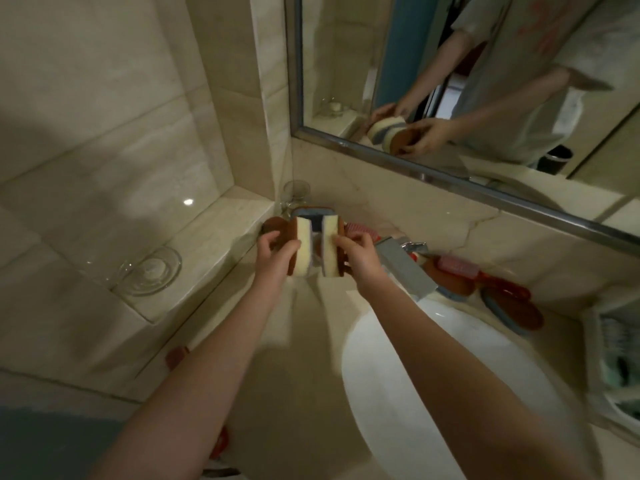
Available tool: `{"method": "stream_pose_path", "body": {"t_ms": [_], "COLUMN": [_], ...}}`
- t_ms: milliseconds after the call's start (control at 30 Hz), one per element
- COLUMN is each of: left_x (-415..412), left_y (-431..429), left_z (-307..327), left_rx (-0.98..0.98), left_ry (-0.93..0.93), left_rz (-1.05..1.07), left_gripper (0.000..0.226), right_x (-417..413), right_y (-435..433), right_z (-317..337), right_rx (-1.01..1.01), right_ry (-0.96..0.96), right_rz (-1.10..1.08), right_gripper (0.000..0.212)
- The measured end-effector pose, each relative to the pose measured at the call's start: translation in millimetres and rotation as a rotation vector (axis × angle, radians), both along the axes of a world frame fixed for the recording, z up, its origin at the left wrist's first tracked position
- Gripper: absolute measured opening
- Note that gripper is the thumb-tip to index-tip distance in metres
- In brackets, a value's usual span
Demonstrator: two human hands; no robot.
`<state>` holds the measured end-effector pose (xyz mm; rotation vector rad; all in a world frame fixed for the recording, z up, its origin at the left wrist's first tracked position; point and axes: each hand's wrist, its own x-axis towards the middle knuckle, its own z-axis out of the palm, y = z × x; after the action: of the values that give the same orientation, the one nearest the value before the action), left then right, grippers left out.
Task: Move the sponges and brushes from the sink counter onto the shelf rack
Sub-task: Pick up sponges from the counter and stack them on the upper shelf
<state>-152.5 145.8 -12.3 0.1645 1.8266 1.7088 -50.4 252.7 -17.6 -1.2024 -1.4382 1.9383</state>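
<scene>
Head view: a clear glass dish (152,271) sits on the ledge (207,244). Our left hand (277,251) and right hand (356,254) each pinch one sponge (304,247) above the counter (450,223), near the white sink (415,358).

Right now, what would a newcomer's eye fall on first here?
Two hands at centre: the left hand and right hand each hold up a sponge. Upper right, a mirror reflects them. Red-handled brushes lie behind the white sink.
</scene>
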Motion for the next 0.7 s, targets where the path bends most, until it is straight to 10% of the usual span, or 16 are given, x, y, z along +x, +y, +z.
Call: {"method": "stream_pose_path", "body": {"t_ms": [200, 700], "left_x": [51, 205], "left_y": [27, 93], "left_z": [63, 176], "left_rx": [0.381, 0.541], "left_ry": [-0.272, -0.151], "left_rz": [-0.074, -0.551], "left_gripper": [0.03, 0.012], "right_x": [37, 221], "right_y": [7, 34], "right_z": [71, 208], "right_rx": [0.043, 0.426], "right_ry": [0.134, 0.143], "right_rz": [-0.105, -0.405], "right_gripper": [0.023, 0.036]}}
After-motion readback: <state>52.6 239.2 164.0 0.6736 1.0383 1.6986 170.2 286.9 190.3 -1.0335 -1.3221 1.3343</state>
